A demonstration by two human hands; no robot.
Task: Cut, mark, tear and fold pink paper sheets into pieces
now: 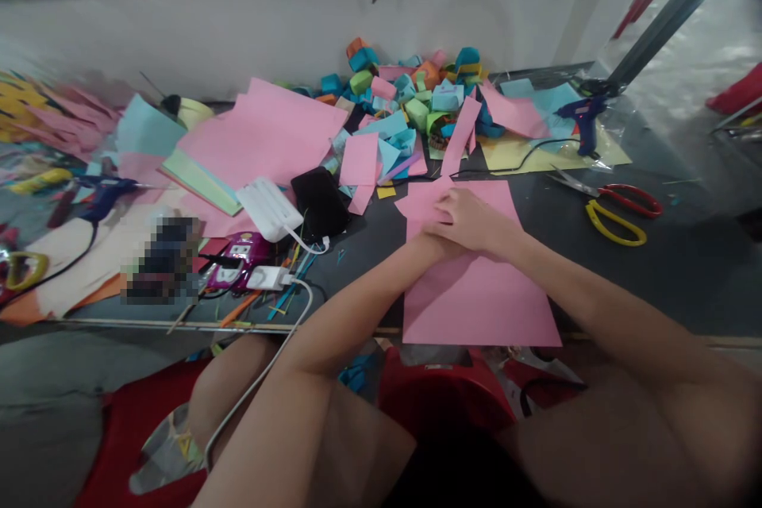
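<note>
A large pink paper sheet (476, 302) lies at the table's front edge, slightly overhanging it. On its upper left rests a smaller pink paper piece (420, 200), its corner jutting past the sheet's left side. My right hand (467, 216) lies over these papers with bent fingers a little apart, pointing left. Beneath and against it is my left hand (444, 242), its fingers mostly hidden by the right. Just behind the hands, a pink paper strip (461, 139) leans upward. Scissors (601, 194) with one red and one yellow handle lie open to the right.
Folded coloured paper pieces (417, 87) are heaped against the wall. A blue glue gun (583, 119) sits at the back right, another glue gun (110, 194) at the left. A white power bank (267, 208), black phone (321, 202) and purple power strip (241, 258) lie left.
</note>
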